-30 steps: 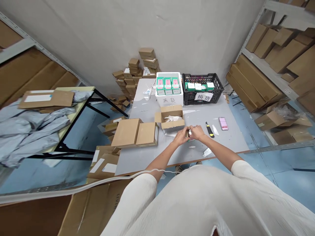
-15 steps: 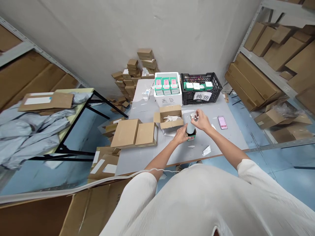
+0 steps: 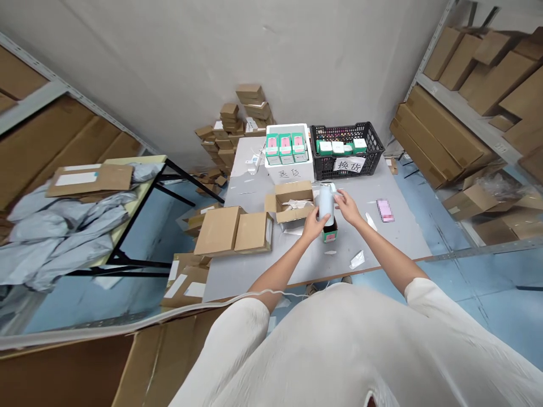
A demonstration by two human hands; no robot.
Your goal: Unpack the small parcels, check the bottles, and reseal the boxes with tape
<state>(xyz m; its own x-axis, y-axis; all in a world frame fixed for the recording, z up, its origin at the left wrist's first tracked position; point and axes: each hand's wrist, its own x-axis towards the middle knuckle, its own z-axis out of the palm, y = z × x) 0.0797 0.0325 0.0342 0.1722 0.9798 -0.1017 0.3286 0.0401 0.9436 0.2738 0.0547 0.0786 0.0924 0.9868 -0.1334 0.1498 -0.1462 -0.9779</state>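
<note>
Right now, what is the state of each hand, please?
Left hand: closed around the pale blue bottle.
Right hand: fingers at the bottle's upper side; grip open or closed, cannot tell.

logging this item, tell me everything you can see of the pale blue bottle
The bottle is pale blue, smooth and roughly cylindrical; whether metal or plastic is unclear. Its top is too small to make out well. It stands nearly upright, its base by the mouth of the open green box. The left hand grips it; the right hand is at its upper side.
</note>
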